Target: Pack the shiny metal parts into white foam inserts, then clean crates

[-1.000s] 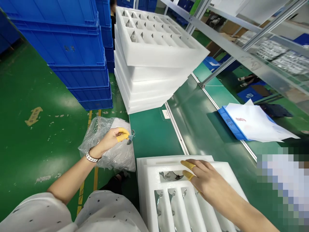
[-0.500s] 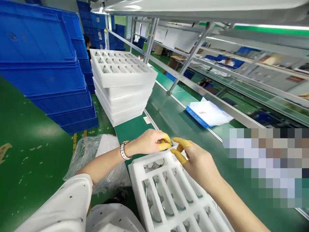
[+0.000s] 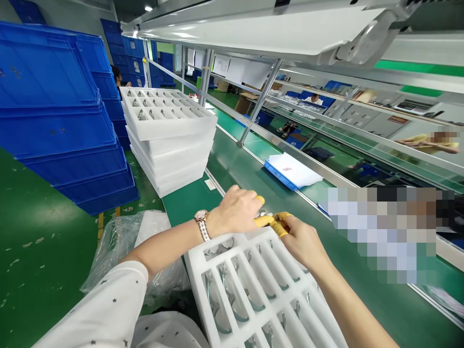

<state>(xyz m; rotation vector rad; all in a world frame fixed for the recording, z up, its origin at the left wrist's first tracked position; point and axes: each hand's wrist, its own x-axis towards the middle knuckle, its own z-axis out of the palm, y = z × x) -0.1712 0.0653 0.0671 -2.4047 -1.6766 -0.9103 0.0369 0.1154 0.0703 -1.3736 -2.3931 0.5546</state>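
My left hand [image 3: 237,211] and my right hand [image 3: 302,239] meet just beyond the far edge of a white foam tray [image 3: 253,290]. Both wear yellow finger cots. Their fingertips pinch a small metal part [image 3: 263,215] between them; most of it is hidden. A watch sits on my left wrist. The tray's long slots hold several curved shiny metal pieces [image 3: 232,304]. It lies on the green bench right in front of me.
A stack of white foam trays [image 3: 168,137] stands at the far end of the bench. Blue crates [image 3: 65,130] are piled on the left. A clear plastic bag [image 3: 119,246] sits on the floor. A blue tray with white paper [image 3: 290,171] lies on the conveyor.
My left hand came from the plastic bag to the tray with a small part. My right hand lifted off the tray and met it. The camera tilted upward.
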